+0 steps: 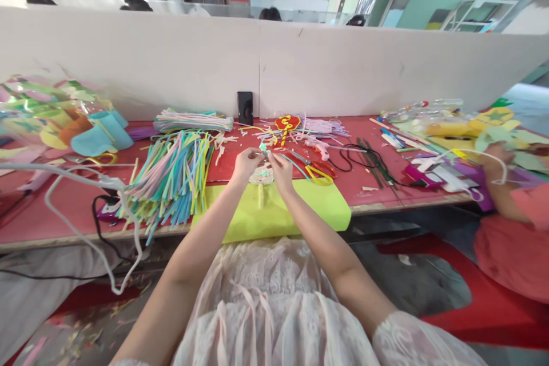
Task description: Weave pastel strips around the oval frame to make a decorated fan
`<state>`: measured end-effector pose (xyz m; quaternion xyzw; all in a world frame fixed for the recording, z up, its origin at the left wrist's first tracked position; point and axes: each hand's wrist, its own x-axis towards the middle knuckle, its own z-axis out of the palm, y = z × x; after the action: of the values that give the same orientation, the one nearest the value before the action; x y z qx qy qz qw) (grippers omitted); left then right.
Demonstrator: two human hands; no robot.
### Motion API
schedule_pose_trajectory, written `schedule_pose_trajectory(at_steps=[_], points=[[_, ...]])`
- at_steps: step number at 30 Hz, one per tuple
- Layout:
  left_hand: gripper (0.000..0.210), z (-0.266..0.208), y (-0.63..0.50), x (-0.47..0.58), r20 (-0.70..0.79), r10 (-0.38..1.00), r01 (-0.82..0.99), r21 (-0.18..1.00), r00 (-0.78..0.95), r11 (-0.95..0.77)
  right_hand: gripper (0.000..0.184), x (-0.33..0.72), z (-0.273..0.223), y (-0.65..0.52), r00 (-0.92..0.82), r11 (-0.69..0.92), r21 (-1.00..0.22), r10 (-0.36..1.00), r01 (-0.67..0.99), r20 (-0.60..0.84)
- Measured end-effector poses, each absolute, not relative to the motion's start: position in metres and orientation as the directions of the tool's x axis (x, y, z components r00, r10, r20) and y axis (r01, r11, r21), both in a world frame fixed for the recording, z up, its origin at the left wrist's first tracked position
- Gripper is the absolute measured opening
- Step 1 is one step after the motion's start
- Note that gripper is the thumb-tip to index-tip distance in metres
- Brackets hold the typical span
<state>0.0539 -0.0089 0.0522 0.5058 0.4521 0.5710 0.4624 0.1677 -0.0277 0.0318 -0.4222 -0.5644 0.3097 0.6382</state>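
Note:
My left hand and my right hand meet over the middle of the table, fingertips pinched together. Between them is a small twisted bit of light teal pipe cleaner; its exact shape is too small to make out. A longer teal strand trails off beside my right hand. Just under my hands lies a round whitish piece with a pale yellow handle, partly covered by my fingers. It rests on a bright yellow-green sheet at the table's front edge.
Left of my hands lies a big pile of pastel pipe cleaners. To the right are yellow-handled scissors, a pink glue gun and black cables. Behind stand a phone and a red-and-yellow piece. A co-worker's arm is far right.

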Motion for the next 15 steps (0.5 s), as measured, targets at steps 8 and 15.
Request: schedule_pose_trajectory(at_steps=[8,15], points=[[0.022,0.054,-0.019,0.059,-0.101,0.979,-0.453,0.875,0.178,0.172,0.035,0.162,0.039,-0.04,0.252,0.486,-0.866,0.829,0.117,0.499],[0.016,0.051,-0.023,0.068,-0.052,0.994,-0.498,0.862,0.099,0.095,0.036,0.154,0.036,-0.042,0.285,0.387,-0.922,0.883,0.01,0.374]])
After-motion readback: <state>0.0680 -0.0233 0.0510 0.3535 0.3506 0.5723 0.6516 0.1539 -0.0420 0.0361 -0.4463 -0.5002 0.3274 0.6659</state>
